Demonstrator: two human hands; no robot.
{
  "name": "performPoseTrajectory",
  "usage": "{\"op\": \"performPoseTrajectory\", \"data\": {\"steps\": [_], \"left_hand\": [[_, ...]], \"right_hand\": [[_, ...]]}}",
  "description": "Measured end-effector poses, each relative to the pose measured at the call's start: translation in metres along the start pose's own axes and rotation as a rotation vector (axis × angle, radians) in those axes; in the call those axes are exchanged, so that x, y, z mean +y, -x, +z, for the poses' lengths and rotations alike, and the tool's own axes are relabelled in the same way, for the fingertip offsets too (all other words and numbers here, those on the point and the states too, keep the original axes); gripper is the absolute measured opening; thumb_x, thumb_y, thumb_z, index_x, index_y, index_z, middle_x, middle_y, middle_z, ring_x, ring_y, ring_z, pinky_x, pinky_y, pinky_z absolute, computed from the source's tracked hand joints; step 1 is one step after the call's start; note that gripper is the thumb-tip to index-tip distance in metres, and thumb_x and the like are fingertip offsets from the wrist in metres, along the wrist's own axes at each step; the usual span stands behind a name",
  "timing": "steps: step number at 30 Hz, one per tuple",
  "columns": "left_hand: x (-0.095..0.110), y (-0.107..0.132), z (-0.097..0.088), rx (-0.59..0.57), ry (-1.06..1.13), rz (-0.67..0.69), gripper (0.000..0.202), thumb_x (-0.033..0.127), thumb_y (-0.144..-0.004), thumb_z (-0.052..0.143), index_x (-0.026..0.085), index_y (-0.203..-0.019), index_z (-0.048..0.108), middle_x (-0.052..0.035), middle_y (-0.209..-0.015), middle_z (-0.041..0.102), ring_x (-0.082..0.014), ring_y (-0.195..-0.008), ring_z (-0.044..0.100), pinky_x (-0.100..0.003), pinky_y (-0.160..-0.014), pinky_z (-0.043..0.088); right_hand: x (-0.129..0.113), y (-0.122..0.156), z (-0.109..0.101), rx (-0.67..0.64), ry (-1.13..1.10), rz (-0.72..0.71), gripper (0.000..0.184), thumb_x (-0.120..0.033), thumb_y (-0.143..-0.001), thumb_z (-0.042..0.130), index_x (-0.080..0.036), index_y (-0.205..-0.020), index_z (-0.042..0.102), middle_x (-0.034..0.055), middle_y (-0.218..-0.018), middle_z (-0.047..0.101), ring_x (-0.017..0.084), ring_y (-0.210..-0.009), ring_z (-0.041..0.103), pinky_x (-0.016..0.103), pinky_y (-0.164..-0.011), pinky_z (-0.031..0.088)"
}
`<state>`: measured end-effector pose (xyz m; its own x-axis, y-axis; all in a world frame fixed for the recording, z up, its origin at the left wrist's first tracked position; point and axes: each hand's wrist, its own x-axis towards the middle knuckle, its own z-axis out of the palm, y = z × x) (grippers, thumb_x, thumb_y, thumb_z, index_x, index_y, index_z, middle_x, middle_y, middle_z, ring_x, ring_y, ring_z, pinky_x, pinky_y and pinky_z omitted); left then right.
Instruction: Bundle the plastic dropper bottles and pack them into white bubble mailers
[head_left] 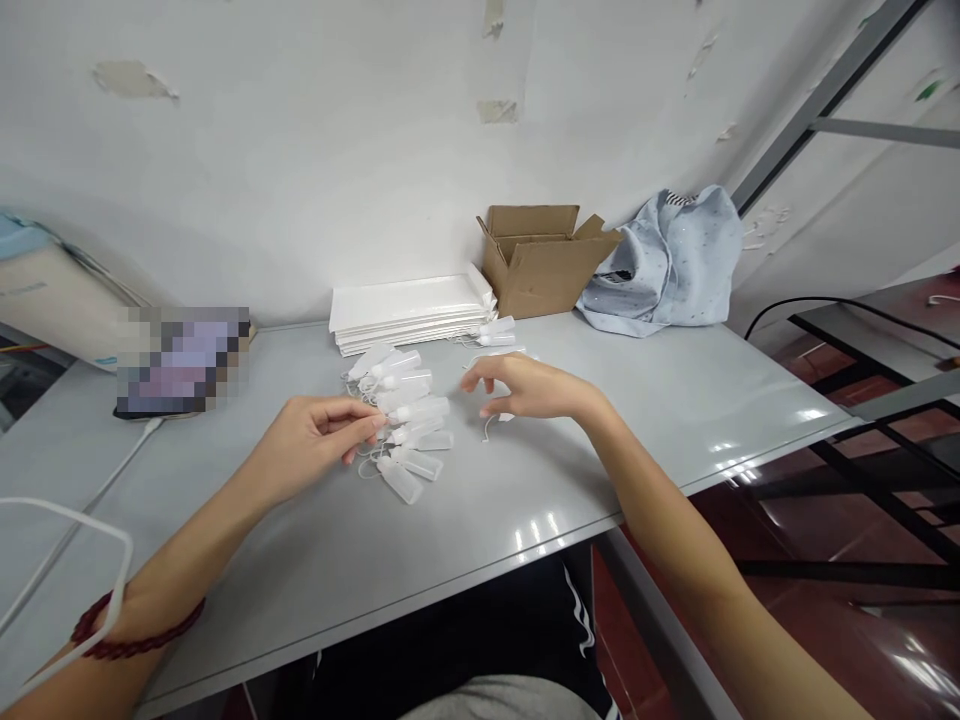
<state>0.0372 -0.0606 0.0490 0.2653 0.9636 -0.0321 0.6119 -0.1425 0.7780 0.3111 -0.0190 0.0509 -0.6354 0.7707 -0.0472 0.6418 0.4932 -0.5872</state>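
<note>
While the left hand [319, 440] reaches in from one side of a loose cluster of small translucent bottles [424, 408], its thumb and forefinger are pinched together on the narrow, corded end of one of them; whether they grip the cord or the cap is too small to tell. The cluster lies on the grey worktop [315, 560], the bottles on their sides and partly overlapping, with thin white cords [367, 466] looped at their narrow ends, mostly toward the left hand.

The right hand [532, 385] is over the worktop just right of the cluster, its fingers curled and its thumb apart from them, with a visible gap between. A loose cord end [487, 430] shows below its fingertips, and more bottles [496, 333] lie beyond it, beside a stack of flat white packages [409, 298].

Next to that stack stands an open cardboard box [547, 275], with a pale blue cloth bag [697, 260] at its right. A pixelated device [184, 365] is at the far left, near a white cable [97, 497]. A dark red bracelet [142, 645] circles the left wrist.
</note>
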Motion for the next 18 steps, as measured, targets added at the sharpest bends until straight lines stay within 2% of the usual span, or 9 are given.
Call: {"op": "performPoseTrajectory", "data": {"steps": [4, 9, 13, 16, 18], "left_hand": [[-0.006, -0.001, 0.001, -0.048, 0.021, -0.022, 0.025, 0.043, -0.078, 0.062, 0.021, -0.069, 0.071, 0.0017, -0.049, 0.057, -0.0127, -0.045, 0.052, -0.022, -0.047, 0.044], [-0.005, -0.001, -0.001, -0.055, -0.015, -0.004, 0.031, 0.045, -0.079, 0.059, 0.021, -0.064, 0.070, 0.0017, -0.044, 0.053, -0.0131, -0.040, 0.048, -0.022, -0.040, 0.039], [-0.002, -0.001, -0.001, -0.045, -0.062, -0.038, 0.040, 0.049, -0.080, 0.057, 0.020, -0.053, 0.064, 0.0032, -0.039, 0.047, -0.0115, -0.036, 0.041, -0.022, -0.038, 0.034], [-0.002, 0.000, -0.001, 0.018, -0.107, -0.064, 0.042, 0.051, -0.079, 0.055, 0.020, -0.052, 0.063, 0.0042, -0.037, 0.044, -0.0105, -0.035, 0.036, -0.022, -0.038, 0.029], [-0.003, 0.000, 0.001, 0.096, -0.122, -0.043, 0.039, 0.048, -0.079, 0.056, 0.020, -0.053, 0.063, 0.0036, -0.040, 0.048, -0.0109, -0.037, 0.037, -0.023, -0.040, 0.028]], "right_hand": [[0.012, 0.006, -0.008, -0.071, 0.097, 0.186, 0.033, -0.013, -0.069, 0.069, -0.021, -0.100, 0.065, 0.0051, -0.106, 0.065, 0.021, -0.092, 0.057, 0.028, -0.068, 0.044], [0.017, 0.011, -0.015, -0.149, 0.053, 0.182, 0.031, -0.015, -0.067, 0.070, -0.022, -0.097, 0.064, 0.0037, -0.106, 0.065, 0.020, -0.089, 0.058, 0.027, -0.066, 0.043], [0.022, 0.010, -0.015, -0.173, 0.108, 0.214, 0.028, -0.007, -0.062, 0.069, -0.022, -0.086, 0.066, 0.0026, -0.094, 0.067, 0.019, -0.082, 0.059, 0.025, -0.061, 0.042], [0.025, 0.008, -0.012, -0.158, 0.181, 0.263, 0.024, -0.007, -0.062, 0.069, -0.021, -0.081, 0.068, 0.0045, -0.086, 0.065, 0.018, -0.074, 0.058, 0.025, -0.057, 0.041], [0.023, 0.006, -0.011, -0.143, 0.197, 0.265, 0.019, -0.013, -0.065, 0.071, -0.020, -0.082, 0.069, 0.0059, -0.087, 0.064, 0.018, -0.074, 0.058, 0.026, -0.057, 0.041]]}}
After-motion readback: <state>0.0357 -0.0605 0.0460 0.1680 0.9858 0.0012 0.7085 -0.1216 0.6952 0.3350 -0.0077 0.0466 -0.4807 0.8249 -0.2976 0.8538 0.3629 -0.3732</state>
